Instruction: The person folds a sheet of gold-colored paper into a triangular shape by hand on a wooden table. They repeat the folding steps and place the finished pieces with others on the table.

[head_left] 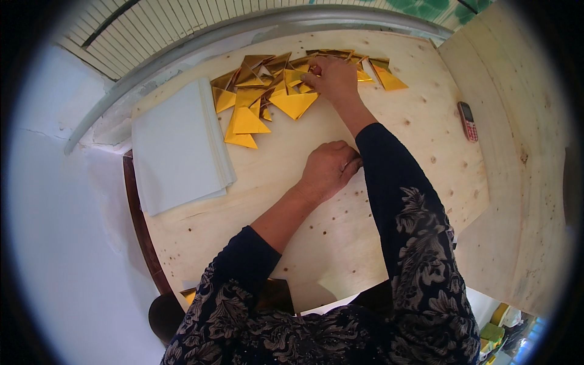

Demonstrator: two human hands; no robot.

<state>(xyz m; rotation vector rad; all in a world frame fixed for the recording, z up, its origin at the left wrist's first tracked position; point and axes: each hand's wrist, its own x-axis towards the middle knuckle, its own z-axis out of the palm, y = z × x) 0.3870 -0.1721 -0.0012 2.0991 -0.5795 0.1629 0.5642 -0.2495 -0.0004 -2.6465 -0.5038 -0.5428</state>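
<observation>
Folded gold paper pieces (295,103) lie in a loose, overlapping pile at the far side of the wooden table (267,225). My right hand (336,78) reaches into the pile with thumb and fingers bent in a pinch at one folded piece. Nearer to me, my left hand (331,167) rests on the tabletop with its fingers curled closed, close by my right forearm. Whatever it may hold is hidden from view.
A stack of whitish sheets (179,149) lies on the table's left part. On the right is a red and dark mobile phone (467,121). A wooden panel (517,140) borders the table's right side. Gold paper (190,296) shows by the near edge, beside my left sleeve.
</observation>
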